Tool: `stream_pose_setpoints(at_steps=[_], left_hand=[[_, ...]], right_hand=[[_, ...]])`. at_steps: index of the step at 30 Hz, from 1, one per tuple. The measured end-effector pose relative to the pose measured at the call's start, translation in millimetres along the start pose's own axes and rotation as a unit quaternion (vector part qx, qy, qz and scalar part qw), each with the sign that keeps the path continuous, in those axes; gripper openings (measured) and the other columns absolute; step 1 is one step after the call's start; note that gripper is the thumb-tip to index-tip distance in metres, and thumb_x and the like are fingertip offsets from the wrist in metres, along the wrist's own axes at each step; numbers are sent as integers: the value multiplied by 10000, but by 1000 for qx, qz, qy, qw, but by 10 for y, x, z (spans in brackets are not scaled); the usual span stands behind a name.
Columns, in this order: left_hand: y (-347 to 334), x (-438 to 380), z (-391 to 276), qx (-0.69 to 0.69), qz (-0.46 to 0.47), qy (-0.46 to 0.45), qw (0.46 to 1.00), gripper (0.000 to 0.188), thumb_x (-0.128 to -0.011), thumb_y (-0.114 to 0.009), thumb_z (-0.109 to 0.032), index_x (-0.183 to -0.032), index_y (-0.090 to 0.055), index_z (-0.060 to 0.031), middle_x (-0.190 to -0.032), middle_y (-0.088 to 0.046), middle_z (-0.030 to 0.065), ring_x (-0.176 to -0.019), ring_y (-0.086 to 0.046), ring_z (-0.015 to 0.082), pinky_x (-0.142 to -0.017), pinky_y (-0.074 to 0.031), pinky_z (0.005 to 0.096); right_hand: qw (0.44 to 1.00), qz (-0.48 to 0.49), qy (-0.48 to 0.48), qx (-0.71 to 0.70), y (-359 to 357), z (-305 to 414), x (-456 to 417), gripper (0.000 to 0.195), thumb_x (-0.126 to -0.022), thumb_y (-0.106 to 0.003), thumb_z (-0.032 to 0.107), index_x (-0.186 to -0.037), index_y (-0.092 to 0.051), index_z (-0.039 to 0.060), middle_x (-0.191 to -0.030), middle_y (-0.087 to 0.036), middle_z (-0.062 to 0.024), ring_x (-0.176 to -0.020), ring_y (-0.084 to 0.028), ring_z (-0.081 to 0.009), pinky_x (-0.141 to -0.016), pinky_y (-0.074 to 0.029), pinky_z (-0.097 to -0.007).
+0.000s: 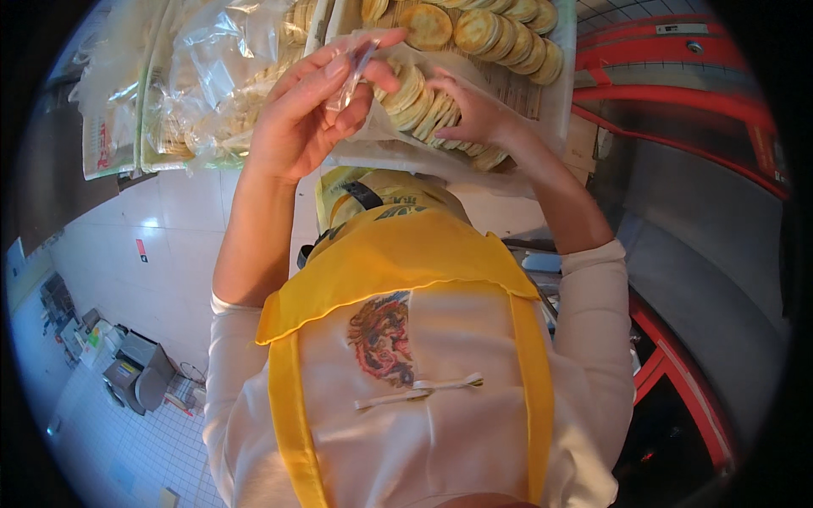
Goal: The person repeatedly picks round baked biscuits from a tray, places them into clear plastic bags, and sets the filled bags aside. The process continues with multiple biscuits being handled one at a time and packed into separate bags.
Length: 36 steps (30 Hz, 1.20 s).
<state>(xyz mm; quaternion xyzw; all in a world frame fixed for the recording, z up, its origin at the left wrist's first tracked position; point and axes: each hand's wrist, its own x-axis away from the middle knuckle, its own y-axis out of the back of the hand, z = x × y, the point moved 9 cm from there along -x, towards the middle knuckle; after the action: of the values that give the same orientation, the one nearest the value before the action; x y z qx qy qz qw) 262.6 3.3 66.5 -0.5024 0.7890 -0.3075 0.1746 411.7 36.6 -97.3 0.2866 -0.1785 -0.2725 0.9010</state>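
Note:
My left hand (317, 98) pinches a narrow piece of clear plastic (356, 76) between thumb and fingers, above the crates. To its right, a clear plastic bag (394, 130) lies around a row of round flatbreads (416, 105) leaning on one another. My right hand (476, 111) is at the right side of this row, thumb and fingers spread apart. Whether its fingertips touch the bag or the breads is hard to see. Both hands are over a pale plastic crate (562, 108) with more flatbreads (508, 38) in overlapping rows at its far side.
Left of this crate stands another crate (149, 127) of flatbreads under crumpled clear plastic (216, 76). A red metal frame (673, 98) rises on the right. My yellow apron (394, 247) is close below the crates. Grey equipment (136, 371) stands on the tiled floor (146, 438) at lower left.

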Motion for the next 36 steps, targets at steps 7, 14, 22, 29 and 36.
stream_pose_setpoints(at_steps=[7, 14, 22, 29, 36], left_hand=[[82, 44, -78, -11, 41, 4, 999, 705, -904, -479, -322, -1364, -180, 121, -1060, -542, 128, -623, -384, 47, -498, -346, 138], [172, 7, -150, -38, -23, -5, 999, 744, -888, -504, -314, -1370, -145, 125, -1071, -538, 136, -663, -409, 54, -527, -355, 146], [131, 66, -180, -59, -39, -12, 997, 661, -871, -532, -340, -1323, -328, 97, -979, -583, 104, -568, -399, 47, -467, -303, 141], [171, 113, -123, -77, -55, 36, 995, 603, -875, -555, -276, -1329, -348, 63, -992, -584, 120, -577, -439, 54, -491, -353, 154], [173, 270, -140, -106, -48, 64, 991, 497, -876, -542, -175, -1304, -408, 40, -786, -605, 80, -649, -508, 84, -587, -404, 181]], right_hand=[[991, 51, -126, 3, -60, -93, 5, 1027, -659, -737, 494, -1410, -214, 29, -1393, -339, -205, -1295, -330, -293, -1051, -285, -343], [993, -73, -61, 76, -43, -67, -290, 980, -667, -731, 475, -1408, -239, 62, -1414, -298, -202, -1294, -322, -316, -1050, -302, -350], [985, 24, -90, 144, -389, 183, -787, 841, -586, -790, 234, -1304, -394, 50, -1301, -411, -185, -1156, -443, -344, -935, -417, -378], [982, 90, -15, 162, -480, 364, -778, 564, -695, -723, 148, -1194, -489, 27, -1173, -519, -133, -1058, -513, -304, -869, -445, -352], [966, -61, -45, -248, 1299, 247, -740, 380, -834, -607, 341, -1035, -591, 18, -874, -634, -98, -872, -600, -163, -754, -478, -294]])
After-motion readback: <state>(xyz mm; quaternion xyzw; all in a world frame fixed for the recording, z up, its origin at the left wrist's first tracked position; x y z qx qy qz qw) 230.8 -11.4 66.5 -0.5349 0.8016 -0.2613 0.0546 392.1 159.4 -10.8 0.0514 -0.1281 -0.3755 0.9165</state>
